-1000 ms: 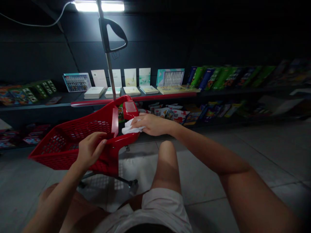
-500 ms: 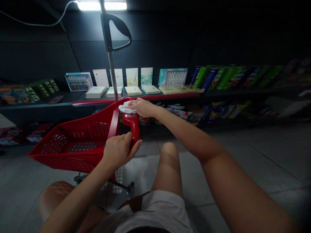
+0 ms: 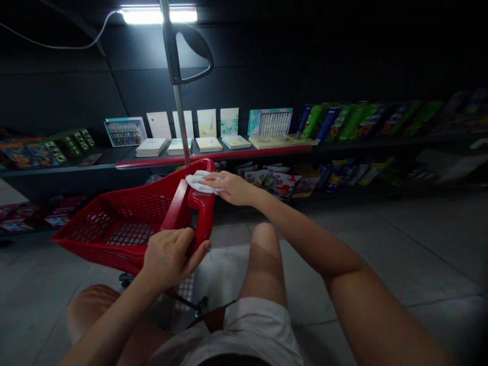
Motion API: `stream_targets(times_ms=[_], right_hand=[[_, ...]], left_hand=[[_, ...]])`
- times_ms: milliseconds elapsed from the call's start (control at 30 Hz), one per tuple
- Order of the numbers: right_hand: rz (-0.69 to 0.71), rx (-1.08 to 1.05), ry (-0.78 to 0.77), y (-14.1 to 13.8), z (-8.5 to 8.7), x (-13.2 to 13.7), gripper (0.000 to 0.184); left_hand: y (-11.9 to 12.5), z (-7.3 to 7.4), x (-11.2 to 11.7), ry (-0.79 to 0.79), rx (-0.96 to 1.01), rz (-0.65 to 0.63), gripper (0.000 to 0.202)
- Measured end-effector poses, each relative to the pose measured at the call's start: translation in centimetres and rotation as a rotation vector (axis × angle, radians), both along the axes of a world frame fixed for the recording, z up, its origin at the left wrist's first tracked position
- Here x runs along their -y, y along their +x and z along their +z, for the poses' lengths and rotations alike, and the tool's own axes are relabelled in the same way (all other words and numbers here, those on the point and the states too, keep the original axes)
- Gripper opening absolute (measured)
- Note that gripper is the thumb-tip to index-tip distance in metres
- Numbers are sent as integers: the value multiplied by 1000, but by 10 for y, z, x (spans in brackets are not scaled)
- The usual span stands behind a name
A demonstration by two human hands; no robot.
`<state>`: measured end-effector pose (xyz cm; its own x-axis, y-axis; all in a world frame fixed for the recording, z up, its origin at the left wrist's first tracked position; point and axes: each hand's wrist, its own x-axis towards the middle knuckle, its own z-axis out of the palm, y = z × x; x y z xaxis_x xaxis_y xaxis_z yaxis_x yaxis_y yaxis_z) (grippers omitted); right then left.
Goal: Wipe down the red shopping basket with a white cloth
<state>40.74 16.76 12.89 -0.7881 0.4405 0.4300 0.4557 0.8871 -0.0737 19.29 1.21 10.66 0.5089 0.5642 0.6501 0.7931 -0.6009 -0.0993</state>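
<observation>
A red plastic shopping trolley basket (image 3: 125, 223) on small wheels stands tilted in front of my knees. My left hand (image 3: 170, 254) grips its near corner, fingers wrapped over the rim. My right hand (image 3: 229, 187) presses a crumpled white cloth (image 3: 199, 182) onto the top of the basket's red handle mount (image 3: 204, 203). A metal pole with a dark loop handle (image 3: 186, 51) rises from that mount.
Dark shelves behind the basket carry notebooks (image 3: 208, 144), paint sets (image 3: 124, 131) and coloured packs (image 3: 335, 121); a lower shelf holds more packets (image 3: 274, 180). A strip light (image 3: 158, 14) glows overhead. Grey floor tiles (image 3: 381, 239) spread to the right. My bare knees (image 3: 263, 239) sit below.
My left hand slid from the basket's side wall to its near corner. My right hand carried the cloth from the mount's lower part up to its top. The basket tilted slightly.
</observation>
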Motion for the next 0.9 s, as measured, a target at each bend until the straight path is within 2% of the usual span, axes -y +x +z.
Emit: stream_targets(times_ms=[67,133,200,267,367,467,533,633,733,833,900], right_hand=[[-123,-86,-21,-4,-5,-2,61],[-205,-211,-27,-10,-18,11,60],[-206,-352,-30,-20,-40,41,61],[-182,-483,-40,-35,-68,83,63],[-230,-622,2,-62,-109,137,63],[-259,-582,41,-84,-135,153,54],[-184,-525,58,-90,-141,145,41],[-55,-542,80,-87,-138,125,30],[-64,-622,125,-76,-128,112,31],[-97,-569,171,-58,-119,94,37],[-112,-527,180,-43,-113,73,42]], left_hand=[[-1,2,0,-43,-7,-5,28],[-2,3,1,-76,-3,-10,28],[-4,3,1,-90,10,-20,29],[-8,2,1,-100,22,-42,29],[-12,2,1,-102,38,-99,28],[-17,3,3,-59,49,-161,27],[-21,3,7,-37,43,-193,25],[-29,4,13,-15,31,-223,22],[-40,4,20,-6,22,-242,21],[-50,5,27,18,23,-247,29],[-54,6,30,26,22,-240,26]])
